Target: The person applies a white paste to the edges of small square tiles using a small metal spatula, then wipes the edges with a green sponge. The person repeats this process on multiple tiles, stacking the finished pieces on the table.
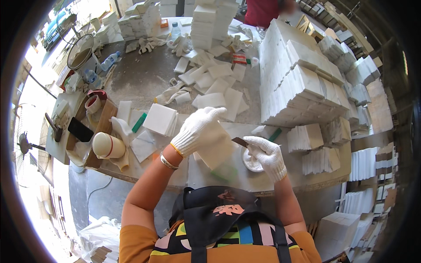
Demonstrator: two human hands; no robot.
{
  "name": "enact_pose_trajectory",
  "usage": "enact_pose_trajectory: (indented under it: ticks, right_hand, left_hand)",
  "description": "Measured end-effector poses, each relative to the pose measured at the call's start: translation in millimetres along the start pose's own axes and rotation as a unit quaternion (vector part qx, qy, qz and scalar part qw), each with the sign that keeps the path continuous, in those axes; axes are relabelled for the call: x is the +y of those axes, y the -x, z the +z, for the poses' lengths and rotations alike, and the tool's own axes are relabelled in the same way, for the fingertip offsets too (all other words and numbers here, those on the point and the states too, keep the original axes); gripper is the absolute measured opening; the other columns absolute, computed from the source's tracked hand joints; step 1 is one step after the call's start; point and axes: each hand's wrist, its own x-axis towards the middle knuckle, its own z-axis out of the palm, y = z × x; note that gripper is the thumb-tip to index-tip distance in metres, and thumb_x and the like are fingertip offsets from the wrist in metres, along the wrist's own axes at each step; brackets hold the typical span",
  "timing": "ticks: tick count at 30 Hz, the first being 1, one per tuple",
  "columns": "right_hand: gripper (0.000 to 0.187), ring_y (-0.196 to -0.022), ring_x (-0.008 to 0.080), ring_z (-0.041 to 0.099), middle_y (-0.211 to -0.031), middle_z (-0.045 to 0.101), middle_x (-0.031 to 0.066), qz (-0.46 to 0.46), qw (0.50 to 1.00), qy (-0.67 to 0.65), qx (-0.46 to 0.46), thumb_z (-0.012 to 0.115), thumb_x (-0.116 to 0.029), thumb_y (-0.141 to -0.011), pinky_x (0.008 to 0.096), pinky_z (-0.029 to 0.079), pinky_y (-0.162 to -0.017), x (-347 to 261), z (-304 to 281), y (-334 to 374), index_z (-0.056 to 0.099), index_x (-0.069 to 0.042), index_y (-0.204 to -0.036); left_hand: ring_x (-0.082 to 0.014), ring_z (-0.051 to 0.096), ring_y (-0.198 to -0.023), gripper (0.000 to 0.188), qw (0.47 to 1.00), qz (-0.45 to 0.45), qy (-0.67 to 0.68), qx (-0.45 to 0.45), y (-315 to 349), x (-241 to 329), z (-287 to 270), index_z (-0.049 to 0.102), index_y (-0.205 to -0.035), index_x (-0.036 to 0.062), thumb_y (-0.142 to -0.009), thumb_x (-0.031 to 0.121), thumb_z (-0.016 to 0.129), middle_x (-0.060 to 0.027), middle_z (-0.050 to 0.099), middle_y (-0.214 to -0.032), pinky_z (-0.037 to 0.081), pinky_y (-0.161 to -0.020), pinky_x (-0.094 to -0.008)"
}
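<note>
A white stone tile (pixel 215 147), flat and rectangular, stands tilted in the left hand (pixel 195 130), whose knit-gloved fingers are clamped over its upper edge above the bench (pixel 144 79). Just to its right, the gloved right hand (pixel 266 154) is closed on a small dark-bladed scraper (pixel 240 141), the blade's tip touching the tile's right edge. Below the right hand sits a round white tub of paste (pixel 251 162). Further out, loose white tiles (pixel 219 83) lie scattered on the grey bench, and tall blocks of stacked tiles (pixel 302 83) rise to the right.
</note>
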Motion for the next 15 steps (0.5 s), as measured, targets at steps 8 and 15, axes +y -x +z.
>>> enact_pose_trajectory:
  ticks: [8,15]
  right_hand:
    - [0.03,-0.09,0.0122,0.067,-0.102,0.073,0.0087,-0.085,0.993,0.058,-0.056,0.063,0.004,-0.089,0.027,0.054,-0.082,-7,8,-33,0.069,0.001,-0.118]
    - [0.031,-0.095,0.0305,0.07,-0.107,0.072,0.0161,-0.061,0.99,0.094,-0.085,0.061,-0.003,-0.088,0.0362,0.054,-0.086,-3,11,-27,0.07,-0.006,-0.117]
  left_hand:
    - [-0.0463,0.041,-0.133,0.105,0.994,0.004,-0.111,-0.021,45,20,1,0.047,-0.138,0.0019,-0.054,0.052,0.086,-0.0258,0.046,-0.141,0.035,-0.108,-0.0523]
    - [-0.0433,0.041,-0.131,0.105,0.995,0.003,-0.098,0.027,52,28,7,0.045,-0.138,0.0008,-0.053,0.048,0.086,-0.0243,0.045,-0.14,0.034,-0.107,-0.0523]
